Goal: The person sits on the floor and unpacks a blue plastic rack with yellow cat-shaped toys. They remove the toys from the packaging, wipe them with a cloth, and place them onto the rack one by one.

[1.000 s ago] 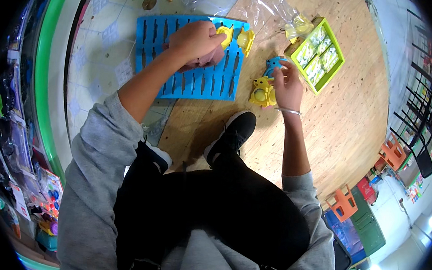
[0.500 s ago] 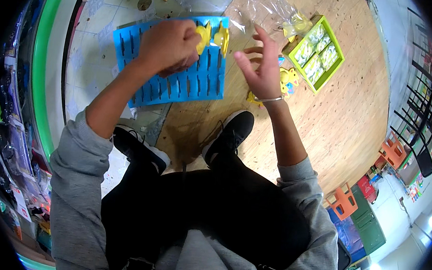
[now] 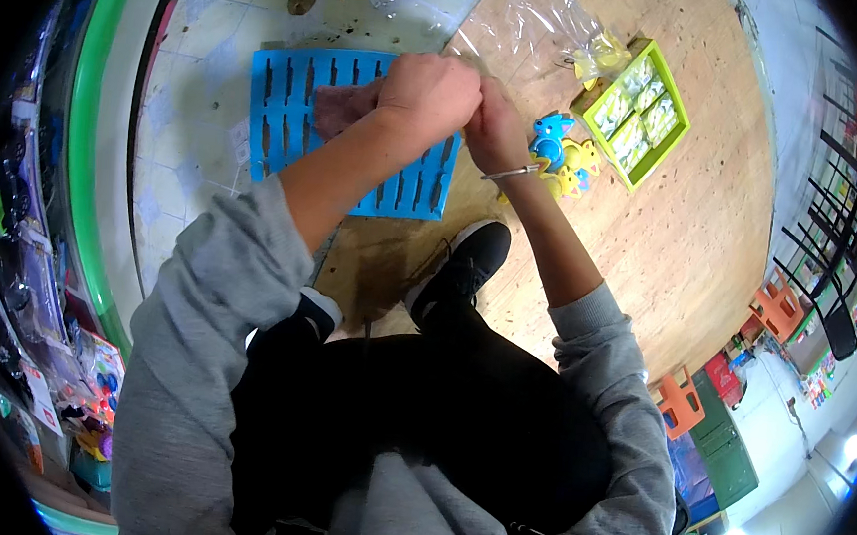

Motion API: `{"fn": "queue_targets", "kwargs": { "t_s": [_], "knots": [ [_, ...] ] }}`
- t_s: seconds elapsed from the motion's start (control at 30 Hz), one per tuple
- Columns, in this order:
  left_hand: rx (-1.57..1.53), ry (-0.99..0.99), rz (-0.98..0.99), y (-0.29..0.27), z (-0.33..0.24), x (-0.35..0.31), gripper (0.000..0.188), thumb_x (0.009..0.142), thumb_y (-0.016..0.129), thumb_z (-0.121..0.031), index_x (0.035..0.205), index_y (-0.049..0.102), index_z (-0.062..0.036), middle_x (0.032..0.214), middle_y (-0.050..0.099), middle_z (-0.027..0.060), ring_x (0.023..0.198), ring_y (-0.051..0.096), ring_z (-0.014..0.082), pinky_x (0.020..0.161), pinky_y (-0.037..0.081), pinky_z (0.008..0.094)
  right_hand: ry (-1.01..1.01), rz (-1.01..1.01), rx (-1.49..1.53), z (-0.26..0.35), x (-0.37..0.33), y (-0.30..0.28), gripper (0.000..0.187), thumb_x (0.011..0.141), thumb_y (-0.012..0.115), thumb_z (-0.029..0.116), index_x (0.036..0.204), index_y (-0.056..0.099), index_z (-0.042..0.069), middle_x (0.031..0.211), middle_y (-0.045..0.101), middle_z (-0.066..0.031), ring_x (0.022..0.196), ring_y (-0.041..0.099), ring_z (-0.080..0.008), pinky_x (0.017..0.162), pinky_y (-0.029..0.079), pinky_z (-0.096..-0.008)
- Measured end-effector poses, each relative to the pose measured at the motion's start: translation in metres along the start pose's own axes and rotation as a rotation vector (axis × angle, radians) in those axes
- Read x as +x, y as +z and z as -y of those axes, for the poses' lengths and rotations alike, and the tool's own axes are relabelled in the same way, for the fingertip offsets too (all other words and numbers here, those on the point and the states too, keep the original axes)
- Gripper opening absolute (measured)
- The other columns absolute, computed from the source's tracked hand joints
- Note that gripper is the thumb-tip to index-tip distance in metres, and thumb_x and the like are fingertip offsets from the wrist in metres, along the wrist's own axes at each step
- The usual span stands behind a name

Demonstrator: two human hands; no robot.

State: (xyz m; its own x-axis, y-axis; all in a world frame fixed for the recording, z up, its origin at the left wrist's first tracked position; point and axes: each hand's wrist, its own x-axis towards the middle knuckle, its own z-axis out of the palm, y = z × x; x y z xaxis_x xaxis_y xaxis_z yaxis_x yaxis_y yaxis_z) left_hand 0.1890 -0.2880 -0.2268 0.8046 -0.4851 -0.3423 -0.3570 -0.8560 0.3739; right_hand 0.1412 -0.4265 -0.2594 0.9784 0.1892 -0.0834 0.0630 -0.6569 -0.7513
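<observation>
My left hand is closed over the right part of a blue slotted board. A dusky pink-brown cloth sticks out from it to the left, over the slots. Against its fingertips meets my right hand, a thin bracelet on its wrist. The right fingers are curled in, and whatever they hold is hidden behind the left hand. Just right of my right hand lie a blue animal-shaped toy and several yellow ones.
A lime-green tray holding packaged pieces stands to the right on the wooden board. Clear plastic wrap and a yellow wrapped item lie beside it. My shoe is close below the blue board. A green-edged shelf runs along the left.
My hands have come together, the left moving right and the right moving left. The yellow pieces at the board's right end are now hidden. The blue toy has come into sight.
</observation>
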Motion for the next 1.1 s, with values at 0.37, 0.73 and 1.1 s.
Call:
{"fn": "queue_targets", "kwargs": {
  "t_s": [0.37,0.73,1.1],
  "knots": [
    [-0.575,-0.192,-0.060,0.010,0.052,-0.046,0.046,0.091,0.047,-0.052,0.088,0.055,-0.0073,0.068,0.064,0.0093,0.064,0.064,0.0272,0.057,0.048,0.0378,0.286,-0.033,0.356,0.005,-0.024,-0.026,0.031,0.091,0.058,0.017,0.117,0.051,0.001,0.110,0.053,-0.0146,0.093,0.057,-0.0231,0.076,0.049,-0.0328],
    [-0.944,-0.359,0.138,-0.006,0.102,-0.094,0.036,0.093,0.052,-0.041,0.095,0.057,-0.0050,0.077,0.061,0.0061,0.069,0.058,0.0144,0.066,0.046,0.0285,0.636,-0.263,-0.116,-0.039,-0.136,-0.087,0.017,0.088,0.060,0.013,0.103,0.058,0.005,0.096,0.062,-0.0067,0.076,0.062,-0.0150,0.064,0.052,-0.0272],
    [-1.058,-0.318,0.290,0.011,0.077,-0.086,0.038,0.092,0.054,-0.039,0.095,0.059,-0.0013,0.078,0.065,0.0090,0.067,0.062,0.0158,0.066,0.050,0.0307,0.609,-0.071,-0.290,-0.051,-0.132,-0.072,0.044,0.073,0.073,0.011,0.113,0.057,0.007,0.106,0.050,-0.0126,0.075,0.059,-0.0204,0.068,0.051,-0.0310]
  ]
}}
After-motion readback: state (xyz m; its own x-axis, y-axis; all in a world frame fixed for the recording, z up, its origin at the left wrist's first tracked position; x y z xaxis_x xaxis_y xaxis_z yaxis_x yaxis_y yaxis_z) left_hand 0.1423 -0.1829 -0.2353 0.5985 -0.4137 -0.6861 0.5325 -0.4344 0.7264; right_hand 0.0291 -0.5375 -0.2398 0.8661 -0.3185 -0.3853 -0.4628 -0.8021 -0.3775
